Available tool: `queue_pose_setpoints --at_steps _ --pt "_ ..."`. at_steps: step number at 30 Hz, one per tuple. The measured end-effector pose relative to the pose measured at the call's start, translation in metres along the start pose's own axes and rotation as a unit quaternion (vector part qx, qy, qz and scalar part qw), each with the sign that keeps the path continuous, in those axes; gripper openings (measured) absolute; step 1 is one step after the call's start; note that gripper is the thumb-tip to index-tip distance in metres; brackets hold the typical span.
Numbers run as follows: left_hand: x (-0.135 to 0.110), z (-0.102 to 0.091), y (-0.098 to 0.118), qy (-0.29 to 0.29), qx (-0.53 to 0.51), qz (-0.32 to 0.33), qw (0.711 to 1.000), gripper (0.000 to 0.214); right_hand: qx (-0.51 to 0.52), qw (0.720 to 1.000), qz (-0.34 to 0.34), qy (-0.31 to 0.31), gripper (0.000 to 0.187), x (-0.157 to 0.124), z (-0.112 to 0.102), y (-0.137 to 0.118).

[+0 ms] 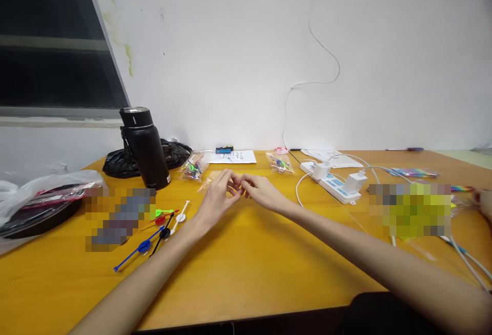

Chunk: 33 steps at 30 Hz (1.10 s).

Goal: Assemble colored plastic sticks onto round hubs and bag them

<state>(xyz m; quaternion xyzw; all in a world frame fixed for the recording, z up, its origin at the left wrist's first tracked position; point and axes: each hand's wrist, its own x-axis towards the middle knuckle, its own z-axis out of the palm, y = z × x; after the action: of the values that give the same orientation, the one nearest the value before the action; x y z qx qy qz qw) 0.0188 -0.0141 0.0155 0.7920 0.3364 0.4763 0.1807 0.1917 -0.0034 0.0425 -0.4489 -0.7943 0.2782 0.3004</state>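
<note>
Both my arms reach forward over the yellow table [246, 268]. My left hand [219, 194] and my right hand [261, 191] meet at the table's middle, fingertips pinched together on a small clear plastic bag [212, 177] that lies under them. What is inside the bag is hard to make out. Several coloured plastic sticks with round discs [161, 227] lie to the left of my left forearm: blue, black, white, red and green.
A black flask [145, 148] stands at the back left before a black bag [172, 153]. Two small bags of coloured pieces [192, 169] [280, 163], a paper sheet [230, 157] and a white power strip [330, 181] with chargers lie behind. A plastic-wrapped dark object [38, 207] sits far left.
</note>
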Motion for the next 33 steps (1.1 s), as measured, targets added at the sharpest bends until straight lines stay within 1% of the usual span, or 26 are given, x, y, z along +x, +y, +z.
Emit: queue_pose_setpoints --at_steps 3,5,6,8,10,12,14,16,18,21,25,27,30,31,32,33 --pt "0.000 0.002 0.004 -0.004 -0.029 0.004 1.000 0.010 0.012 0.999 0.024 0.035 0.026 -0.004 -0.001 0.003" --pt "-0.001 -0.001 0.006 -0.004 -0.040 0.016 0.999 0.012 0.027 0.998 0.026 0.051 0.019 -0.008 -0.004 0.008" --pt "-0.001 -0.003 0.006 -0.008 -0.035 0.028 0.999 0.016 0.036 0.998 0.020 0.055 0.014 -0.010 -0.006 0.011" --pt "-0.001 -0.008 0.006 -0.028 -0.002 0.057 0.998 0.034 0.053 0.997 -0.001 0.057 0.009 -0.013 -0.012 0.017" --pt "-0.001 -0.011 0.005 -0.057 0.044 0.085 0.994 0.061 0.064 0.996 -0.022 0.051 0.014 -0.016 -0.017 0.020" --pt "-0.002 -0.013 0.002 -0.079 0.090 0.103 0.987 0.086 0.068 0.996 -0.044 0.037 0.016 -0.018 -0.022 0.018" --pt "-0.002 -0.012 -0.001 -0.090 0.126 0.109 0.982 0.102 0.060 0.995 -0.076 0.029 0.017 -0.021 -0.025 0.012" --pt "-0.003 -0.010 -0.006 -0.079 0.152 0.099 0.980 0.108 0.048 0.992 -0.112 0.031 0.018 -0.023 -0.026 0.003" --pt "-0.003 -0.009 -0.010 -0.053 0.171 0.082 0.980 0.107 0.043 0.989 -0.135 0.037 0.020 -0.025 -0.024 -0.004" --pt "-0.003 -0.010 -0.014 -0.024 0.192 0.068 0.979 0.097 0.027 0.988 -0.138 0.056 0.019 -0.026 -0.021 -0.005" --pt "-0.002 -0.012 -0.014 -0.014 0.207 0.054 0.977 0.079 -0.023 0.988 -0.127 0.082 0.018 -0.025 -0.021 0.002" --pt "-0.001 -0.014 -0.015 -0.009 0.210 0.052 0.976 0.073 -0.064 0.982 -0.138 0.114 0.018 -0.026 -0.023 0.001" --pt "0.002 -0.019 -0.020 0.016 0.213 0.042 0.976 0.070 -0.143 0.952 -0.192 0.191 0.019 -0.028 -0.025 -0.012" --pt "0.004 -0.021 -0.022 0.032 0.213 0.033 0.976 0.070 -0.163 0.942 -0.216 0.199 0.018 -0.029 -0.024 -0.019" --pt "0.005 -0.024 -0.024 0.050 0.213 0.025 0.976 0.070 -0.174 0.937 -0.240 0.187 0.017 -0.030 -0.020 -0.027" --pt "0.006 -0.027 -0.026 0.067 0.211 0.016 0.975 0.069 -0.178 0.936 -0.261 0.156 0.016 -0.030 -0.014 -0.034"
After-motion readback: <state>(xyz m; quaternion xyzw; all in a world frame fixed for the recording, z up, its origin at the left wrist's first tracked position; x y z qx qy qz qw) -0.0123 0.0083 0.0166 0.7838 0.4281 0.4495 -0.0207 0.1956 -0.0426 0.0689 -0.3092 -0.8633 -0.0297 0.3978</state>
